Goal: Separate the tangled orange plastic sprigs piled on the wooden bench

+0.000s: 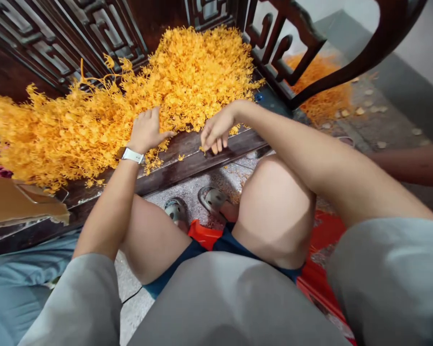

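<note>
A long heap of small yellow-orange plastic flower-like pieces [202, 72] covers the dark wooden bench seat [173, 161]. My left hand [147, 129], with a white-strapped watch [133, 155] on the wrist, lies against the front of the heap. Its thumb is stretched out to the right and the fingers point into the pieces. My right hand [217, 129] hangs over the seat's front edge, fingers bent downward and thumb near the index finger. A tiny yellow bit shows at its fingertips; whether they grip it is unclear.
Carved wooden lattice [104, 33] backs the bench, with a curved armrest [346, 72] at right. A cardboard box [21, 202] stands at left. Beyond the armrest lies an orange heap [321, 91] on the floor. Another person's blue-clad leg [25, 283] is at lower left; red plastic [321, 274] lies beside me.
</note>
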Demonstrator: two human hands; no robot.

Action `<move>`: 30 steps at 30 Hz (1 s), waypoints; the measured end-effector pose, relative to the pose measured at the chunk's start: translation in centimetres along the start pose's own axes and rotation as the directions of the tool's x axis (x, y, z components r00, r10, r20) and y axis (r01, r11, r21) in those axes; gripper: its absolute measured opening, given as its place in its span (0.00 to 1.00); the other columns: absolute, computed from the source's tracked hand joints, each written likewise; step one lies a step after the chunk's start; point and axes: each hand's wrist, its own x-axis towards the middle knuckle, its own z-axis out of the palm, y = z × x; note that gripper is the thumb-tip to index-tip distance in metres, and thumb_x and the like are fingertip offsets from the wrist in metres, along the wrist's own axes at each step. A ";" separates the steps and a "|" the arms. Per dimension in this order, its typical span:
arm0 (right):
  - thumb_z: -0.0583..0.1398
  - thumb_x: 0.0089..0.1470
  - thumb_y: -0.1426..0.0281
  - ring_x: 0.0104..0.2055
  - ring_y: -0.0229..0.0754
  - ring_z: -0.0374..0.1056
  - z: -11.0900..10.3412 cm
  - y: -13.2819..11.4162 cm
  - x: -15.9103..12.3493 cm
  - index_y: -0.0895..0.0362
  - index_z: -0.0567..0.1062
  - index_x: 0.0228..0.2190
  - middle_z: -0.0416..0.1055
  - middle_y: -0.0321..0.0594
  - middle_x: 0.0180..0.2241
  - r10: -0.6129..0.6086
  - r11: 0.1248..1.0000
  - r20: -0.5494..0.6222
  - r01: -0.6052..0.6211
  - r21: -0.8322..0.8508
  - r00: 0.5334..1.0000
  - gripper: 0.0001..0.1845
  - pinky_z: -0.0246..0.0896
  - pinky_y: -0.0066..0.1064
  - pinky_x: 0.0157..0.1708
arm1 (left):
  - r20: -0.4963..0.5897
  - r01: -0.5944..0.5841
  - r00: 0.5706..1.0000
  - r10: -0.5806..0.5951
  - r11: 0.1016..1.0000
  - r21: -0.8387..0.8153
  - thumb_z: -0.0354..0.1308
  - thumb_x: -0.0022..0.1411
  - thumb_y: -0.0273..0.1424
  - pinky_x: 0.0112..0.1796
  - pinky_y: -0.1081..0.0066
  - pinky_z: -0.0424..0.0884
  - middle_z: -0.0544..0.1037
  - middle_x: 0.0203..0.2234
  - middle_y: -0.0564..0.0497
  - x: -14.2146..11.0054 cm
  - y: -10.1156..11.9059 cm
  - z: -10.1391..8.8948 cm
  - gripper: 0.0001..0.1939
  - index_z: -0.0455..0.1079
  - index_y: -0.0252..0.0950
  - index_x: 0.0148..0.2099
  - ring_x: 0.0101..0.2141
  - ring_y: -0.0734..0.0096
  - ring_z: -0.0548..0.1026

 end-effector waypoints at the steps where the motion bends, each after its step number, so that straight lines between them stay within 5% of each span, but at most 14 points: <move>1: 0.77 0.34 0.87 0.34 0.47 0.82 0.8 0.7 0.4 0.68 0.79 0.32 0.76 0.36 0.29 0.037 0.999 0.074 -0.037 -0.001 0.997 0.21 0.79 0.37 0.31 | 0.015 0.025 1.000 -0.025 1.000 0.013 0.81 0.44 0.40 0.70 0.41 0.42 0.71 0.61 0.27 0.0 -0.9 -0.3 0.44 0.69 0.29 0.59 0.69 0.27 0.58; 3: 0.78 0.36 0.83 0.32 0.45 0.81 1.8 1.6 1.1 0.67 0.80 0.34 0.77 0.38 0.28 0.049 0.999 0.147 -0.045 -0.030 0.988 0.21 0.78 0.36 0.29 | 0.018 0.061 0.998 -0.061 0.998 0.019 0.82 0.40 0.40 0.70 0.41 0.45 0.72 0.60 0.27 -0.3 -2.2 -0.7 0.43 0.71 0.31 0.56 0.68 0.26 0.60; 6: 0.74 0.52 0.76 0.27 0.42 0.78 1.7 1.8 1.7 0.66 0.81 0.34 0.77 0.42 0.27 -0.129 0.987 0.021 0.130 -0.092 0.991 0.10 0.75 0.30 0.24 | -0.019 0.085 0.996 -0.085 0.996 0.009 0.81 0.41 0.43 0.68 0.42 0.50 0.75 0.56 0.30 -0.9 -3.4 -1.1 0.37 0.74 0.34 0.51 0.66 0.28 0.63; 11: 0.69 0.60 0.75 0.29 0.39 0.76 -0.8 0.1 3.6 0.65 0.80 0.33 0.74 0.39 0.26 -0.426 0.897 -0.338 0.342 -0.281 0.839 0.04 0.78 0.32 0.32 | -0.097 0.122 0.989 -0.113 0.988 0.093 0.77 0.48 0.40 0.65 0.34 0.53 0.78 0.52 0.33 -1.0 -5.0 -2.5 0.24 0.78 0.37 0.45 0.64 0.27 0.65; 14: 0.70 0.59 0.69 0.38 0.48 0.79 -0.9 -1.6 4.5 0.64 0.78 0.31 0.71 0.38 0.25 -0.414 0.862 -0.402 0.210 -0.461 0.817 0.11 0.80 0.44 0.40 | -0.251 0.228 0.950 -0.187 0.963 0.145 0.75 0.51 0.38 0.63 0.30 0.55 0.79 0.50 0.33 -0.7 -5.9 -4.3 0.18 0.79 0.39 0.43 0.67 0.26 0.60; 18: 0.73 0.55 0.64 0.44 0.57 0.81 0.4 -3.8 3.7 0.64 0.77 0.30 0.75 0.42 0.28 -0.259 0.775 -0.364 -0.032 -0.631 0.895 0.16 0.78 0.50 0.46 | -0.400 0.404 0.874 -0.276 0.869 0.284 0.66 0.60 0.37 0.63 0.31 0.57 0.81 0.50 0.32 -0.8 -5.8 -6.3 0.14 0.79 0.38 0.47 0.64 0.32 0.67; 22: 0.69 0.61 0.61 0.43 0.58 0.81 1.5 -5.5 2.1 0.67 0.79 0.38 0.80 0.50 0.34 -0.250 0.708 -0.335 -0.064 -0.703 0.909 0.18 0.79 0.50 0.44 | -0.430 0.416 0.863 -0.267 0.859 0.300 0.59 0.67 0.37 0.63 0.36 0.61 0.81 0.51 0.35 -1.1 -4.3 -6.4 0.15 0.78 0.36 0.50 0.59 0.38 0.74; 25: 0.68 0.62 0.60 0.43 0.59 0.81 2.2 -6.4 1.5 0.67 0.80 0.44 0.81 0.53 0.36 -0.414 0.709 -0.350 0.057 -0.702 0.840 0.21 0.78 0.48 0.45 | -0.453 0.335 0.874 -0.176 0.893 0.300 0.58 0.68 0.36 0.62 0.36 0.62 0.80 0.54 0.37 -1.0 -2.9 -5.8 0.14 0.78 0.37 0.51 0.60 0.39 0.73; 30: 0.68 0.62 0.59 0.44 0.54 0.79 3.4 -7.3 2.4 0.62 0.72 0.61 0.79 0.46 0.37 -0.700 0.636 -0.316 0.358 -0.684 0.641 0.32 0.74 0.43 0.51 | -0.514 0.152 0.858 -0.009 0.960 0.237 0.58 0.71 0.38 0.62 0.36 0.60 0.78 0.53 0.40 -0.9 -0.7 -4.7 0.13 0.78 0.40 0.52 0.61 0.41 0.71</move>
